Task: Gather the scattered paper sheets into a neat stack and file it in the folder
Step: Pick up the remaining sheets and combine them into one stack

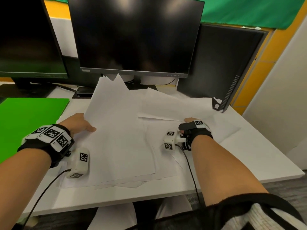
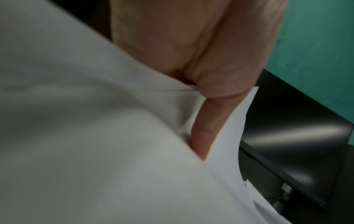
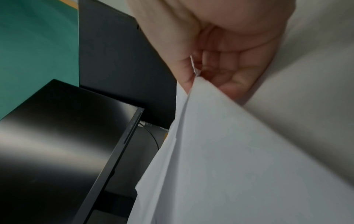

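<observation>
Seen from the head camera, the loose white paper sheets (image 1: 123, 130) are spread over the middle of the white desk (image 1: 249, 163), fanned unevenly from its near edge back to the foot of the black centre monitor (image 1: 136, 37). The left hand (image 1: 78, 124) is laid at the left edge of the sheets, its thumb on top of a batch whose far corners are raised off the desk. The right hand (image 1: 192, 126) is placed at the right side of the pile, its fingers hidden beneath paper. The flat green folder (image 1: 28, 120) is set at the desk's left edge, just beside the left hand and well apart from the right. The pile's long axis runs away from the person, so the two grips are held on its opposite long sides.

In the left wrist view, an edge of white sheets is pinched between the thumb and fingers (image 2: 203, 130).

In the right wrist view, several sheet edges are pinched between the thumb and curled fingers (image 3: 235, 78).

A squaring-up between both hands is judged to come next, followed by a carry leftward to the folder.
</observation>
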{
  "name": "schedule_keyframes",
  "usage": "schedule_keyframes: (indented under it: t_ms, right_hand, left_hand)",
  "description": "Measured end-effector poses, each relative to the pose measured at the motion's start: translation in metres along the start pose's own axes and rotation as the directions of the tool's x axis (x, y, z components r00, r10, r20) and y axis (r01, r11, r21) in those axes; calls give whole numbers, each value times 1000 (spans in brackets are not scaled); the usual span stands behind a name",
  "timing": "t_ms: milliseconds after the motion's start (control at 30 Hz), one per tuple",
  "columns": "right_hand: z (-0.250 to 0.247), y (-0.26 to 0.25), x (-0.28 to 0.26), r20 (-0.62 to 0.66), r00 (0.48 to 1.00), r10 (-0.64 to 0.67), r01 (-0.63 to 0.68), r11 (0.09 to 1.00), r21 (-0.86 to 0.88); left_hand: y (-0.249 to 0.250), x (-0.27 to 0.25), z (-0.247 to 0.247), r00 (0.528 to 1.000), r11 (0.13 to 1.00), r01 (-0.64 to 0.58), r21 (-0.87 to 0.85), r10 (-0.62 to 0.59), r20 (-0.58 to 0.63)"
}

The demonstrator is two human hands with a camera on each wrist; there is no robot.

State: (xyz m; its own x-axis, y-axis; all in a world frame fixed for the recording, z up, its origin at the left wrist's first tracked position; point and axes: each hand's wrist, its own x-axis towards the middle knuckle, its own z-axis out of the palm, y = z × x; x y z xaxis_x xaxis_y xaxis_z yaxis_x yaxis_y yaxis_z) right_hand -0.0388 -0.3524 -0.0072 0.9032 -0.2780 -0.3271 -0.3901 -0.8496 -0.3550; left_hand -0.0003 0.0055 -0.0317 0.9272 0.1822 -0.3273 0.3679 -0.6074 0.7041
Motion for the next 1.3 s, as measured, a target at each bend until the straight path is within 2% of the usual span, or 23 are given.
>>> schedule_keyframes:
  t_ms: [200, 300, 367, 467, 567, 633, 767, 900, 967, 1033, 1100, 1167, 1300]
  right_hand:
    - [-21, 43, -3, -70, 997, -12, 3, 992, -127]
    - [-37, 80, -6, -57, 996, 69, -75, 992, -105]
    - [-41, 87, -19, -47, 990, 130, -133, 989, -65]
    - [-37, 79, -33, -73, 991, 110, -116, 990, -81]
    - [-28, 63, -32, -109, 994, 27, -39, 993, -113]
    - [-22, 56, -29, -105, 994, -10, 2, 997, -76]
    - [-14, 52, -15, -80, 997, 7, -4, 1000, 28]
    - [-10, 45, -10, -26, 1000, -3, -2, 985, -173]
    - [-10, 43, -9, -137, 990, 20, -45, 982, -184]
    - [-14, 43, -8, -347, 934, 84, -83, 996, 17]
    - [-19, 45, -4, -542, 819, 187, -59, 968, 244]
    - [-29, 41, -6, -604, 760, 241, 15, 922, 387]
    - [-51, 24, -19, -702, 679, 214, 254, 828, 499]
  left_hand:
    - [-3, -2, -17, 999, 997, -3, -75, 0, -45]
    - [-5, -2, -25, 997, 998, 21, -57, -25, -74]
    - [-5, -4, -26, 997, 1000, 27, -12, -28, -73]
    - [-7, -1, -20, 998, 999, 38, 30, -36, -53]
    - [-6, -3, -13, 997, 997, 47, 65, -43, -58]
    - [-5, -5, -11, 998, 997, 56, 62, -53, -41]
    - [-6, -3, -9, 998, 998, 49, 41, -48, -28]
    - [-11, -2, -2, 998, 998, 60, 14, -60, -16]
    - [-14, -2, -1, 997, 998, 70, -5, -70, -14]
    - [-16, -2, -1, 997, 998, 70, -3, -70, -24]
    - [-18, -2, -2, 997, 998, 69, 12, -68, -28]
    - [-19, 1, -3, 998, 998, 62, 12, -62, -18]
    - [-19, 1, -1, 999, 999, 50, 22, -50, -8]
